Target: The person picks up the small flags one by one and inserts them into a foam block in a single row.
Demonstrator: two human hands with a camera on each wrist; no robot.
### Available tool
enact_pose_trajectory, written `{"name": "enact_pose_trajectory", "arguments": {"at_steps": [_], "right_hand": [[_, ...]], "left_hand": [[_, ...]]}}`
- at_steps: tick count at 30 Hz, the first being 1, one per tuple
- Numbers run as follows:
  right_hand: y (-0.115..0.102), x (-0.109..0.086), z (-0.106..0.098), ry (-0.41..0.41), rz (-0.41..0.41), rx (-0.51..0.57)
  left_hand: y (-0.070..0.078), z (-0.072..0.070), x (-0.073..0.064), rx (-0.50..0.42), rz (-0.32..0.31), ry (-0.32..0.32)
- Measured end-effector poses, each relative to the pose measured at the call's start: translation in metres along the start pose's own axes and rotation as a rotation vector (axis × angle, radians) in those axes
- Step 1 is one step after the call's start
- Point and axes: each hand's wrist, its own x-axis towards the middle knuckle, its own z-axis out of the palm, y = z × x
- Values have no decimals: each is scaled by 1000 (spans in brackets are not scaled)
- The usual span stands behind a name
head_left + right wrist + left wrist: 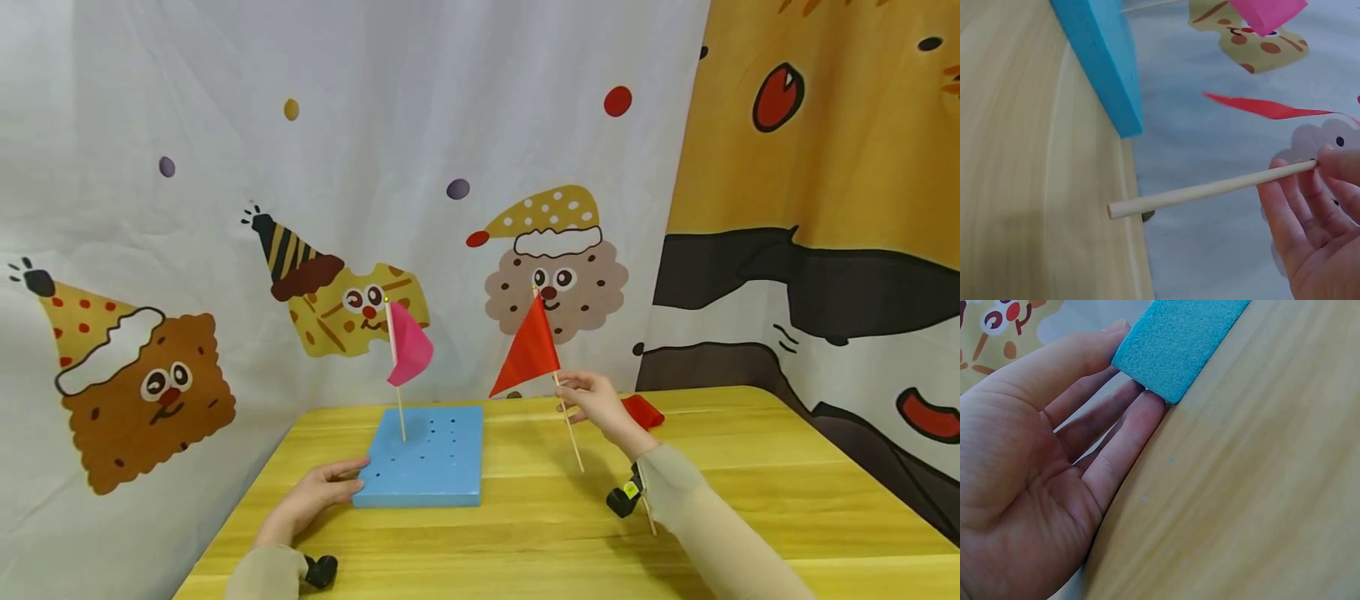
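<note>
In my right hand, the thumb and fingers pinch the thin wooden stick of a red triangular flag. The flag is raised and slightly tilted; the stick's bottom end hangs free, apart from the blue foam board. That board lies on the table and has several small holes in its top. A pink flag stands in it, toward the back left. My left hand touches the board's left edge, with fairly straight fingers at the side and the thumb at the upper edge.
Behind my right hand more red cloth lies on the wooden table, and a stick end shows below the right wrist. A curtain with cartoon figures hangs behind the table.
</note>
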Motion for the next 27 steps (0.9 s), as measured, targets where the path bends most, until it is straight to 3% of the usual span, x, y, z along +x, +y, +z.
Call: {"name": "enact_pose_trajectory", "arguments": {"at_steps": [7, 12, 27], "right_hand": [[-6, 14, 21, 19, -49, 54], [-10, 24, 39, -9, -75, 103], [-32, 49, 102, -64, 10, 286]], "left_hand": [[3, 0, -3, -10, 12, -4], [4, 3, -4, -16, 17, 2], [-1, 1, -3, -18, 30, -4]]}}
